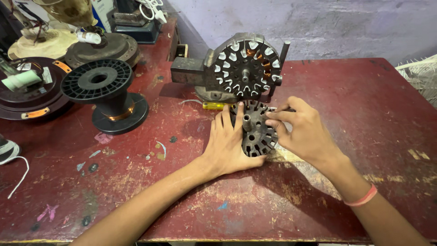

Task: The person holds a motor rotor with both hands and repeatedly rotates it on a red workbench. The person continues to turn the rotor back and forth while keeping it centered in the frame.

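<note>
Hands meet over a dark slotted stator core (256, 132) lying flat on the red worktop (355, 118), its short centre shaft pointing up. The left hand (227, 143) rests flat beside and partly under the core's left edge, fingers spread and laid along its rim, steadying rather than pinching. The right hand (302, 130) comes in from the other side; its grip is pressed together, thumb and forefinger closed on the core's upper right rim. A pink band (362, 197) sits on the right wrist.

Just behind the core stands a second stator (246, 66), upright, facing the camera, with pale slot liners and some copper winding on its right side, mounted on a grey metal fixture (191, 70). A yellow tool handle (214, 105) lies between the two stators, near the left fingertips. Well to the left stands one black spool (104, 93) with copper wire at its waist. Beyond it are two round dark motor housings (34, 93) (107, 48), and a white cable (18, 175) trails at the left edge. Nothing lies between the hands and the core.

Counted: two stators, one spool, two housings.
</note>
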